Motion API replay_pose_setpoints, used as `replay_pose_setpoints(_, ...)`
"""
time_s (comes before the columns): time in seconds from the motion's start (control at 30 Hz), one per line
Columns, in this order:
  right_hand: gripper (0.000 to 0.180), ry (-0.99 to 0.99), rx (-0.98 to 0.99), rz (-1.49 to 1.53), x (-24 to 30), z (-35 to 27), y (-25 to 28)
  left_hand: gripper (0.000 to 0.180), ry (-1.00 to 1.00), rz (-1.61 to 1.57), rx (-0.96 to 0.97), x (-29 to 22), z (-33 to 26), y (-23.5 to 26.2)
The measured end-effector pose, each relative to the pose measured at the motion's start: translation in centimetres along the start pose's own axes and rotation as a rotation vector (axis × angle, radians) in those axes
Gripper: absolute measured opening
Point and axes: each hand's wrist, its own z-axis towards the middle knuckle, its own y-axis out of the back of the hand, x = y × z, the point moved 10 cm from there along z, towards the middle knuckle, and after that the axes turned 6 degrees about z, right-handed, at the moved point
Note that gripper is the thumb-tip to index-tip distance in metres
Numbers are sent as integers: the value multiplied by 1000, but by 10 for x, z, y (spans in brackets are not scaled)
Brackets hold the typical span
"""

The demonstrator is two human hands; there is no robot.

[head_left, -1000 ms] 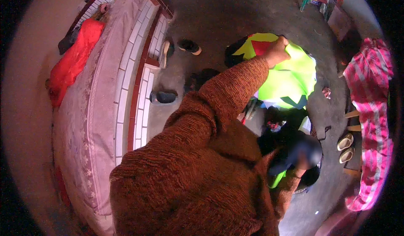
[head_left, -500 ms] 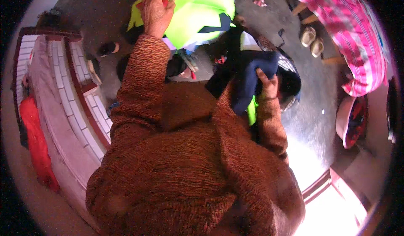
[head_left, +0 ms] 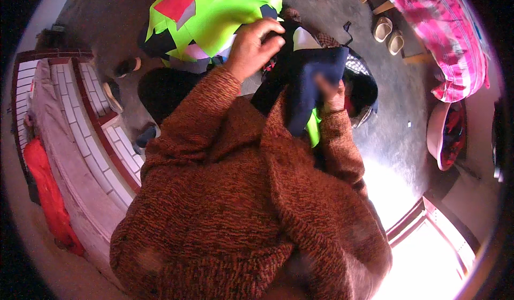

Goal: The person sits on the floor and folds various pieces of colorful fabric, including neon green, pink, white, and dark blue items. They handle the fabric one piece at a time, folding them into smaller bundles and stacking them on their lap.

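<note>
My right hand grips a piece of dark navy cloth that drapes down beside my lap; a strip of neon yellow-green cloth shows below it. My left hand hovers between the navy cloth and a heap of neon yellow-green fabric, thumb and forefinger apart, nothing visible in it. On the left side of that heap lies a red fabric piece. Navy and pale scraps stick out along its lower edge. Beyond my right hand is a container with a checked cloth, partly hidden.
A pink plaid cloth hangs over furniture with wooden legs at right, a pair of beige shoes beside it. Further down stands a pink basin. At left are a white-tiled step and several shoes.
My left hand has come back from the far heap toward the navy cloth. The red piece now lies uncovered on the heap. My right hand keeps hold of the navy cloth.
</note>
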Motion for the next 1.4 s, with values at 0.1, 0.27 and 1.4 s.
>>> replay_pose_setpoints(0.1,25,82,-16,-63,23,0,-4,29,-9,27,136,-5,-11,-41)
replay_pose_setpoints(0.27,23,36,34,3,19,-2,-5,47,-37,43,163,7,-15,-74)
replay_pose_setpoints(1.4,91,-468,275,930,74,-7,-21,21,-371,100,326,-84,-32,-86)
